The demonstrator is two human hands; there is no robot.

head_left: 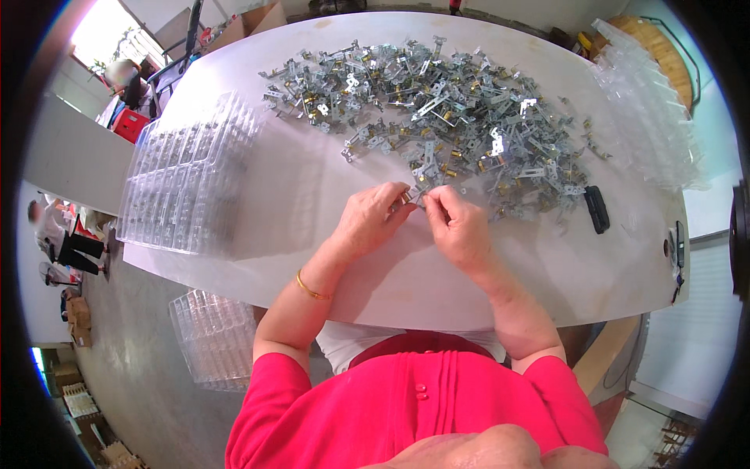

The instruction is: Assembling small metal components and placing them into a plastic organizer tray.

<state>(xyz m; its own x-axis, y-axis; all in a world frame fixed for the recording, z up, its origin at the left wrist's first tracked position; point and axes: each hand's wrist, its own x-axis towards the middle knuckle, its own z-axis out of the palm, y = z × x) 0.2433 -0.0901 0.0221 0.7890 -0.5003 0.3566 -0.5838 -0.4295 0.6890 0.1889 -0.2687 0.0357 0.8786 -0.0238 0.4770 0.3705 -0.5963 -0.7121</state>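
Observation:
In front of me on the white table, my left hand (373, 217) is closed in a pinch on a small metal bracket, with a brass-coloured bit showing at the fingertips. My right hand (457, 227) is closed too, its thumb and forefinger meeting at the other side of the same bracket (418, 195). Fingers cover most of that part, so its exact shape is hidden. Just beyond both hands spreads a big loose pile of silvery metal brackets (469, 117), several with brass-coloured pieces on them.
Stacked clear plastic trays (183, 180) filled with small parts stand at the table's left. More clear trays (648, 102) lie at the far right. A black oblong object (597, 209) rests right of the pile. Below the left edge are further clear trays (211, 336). Two people appear in the left background.

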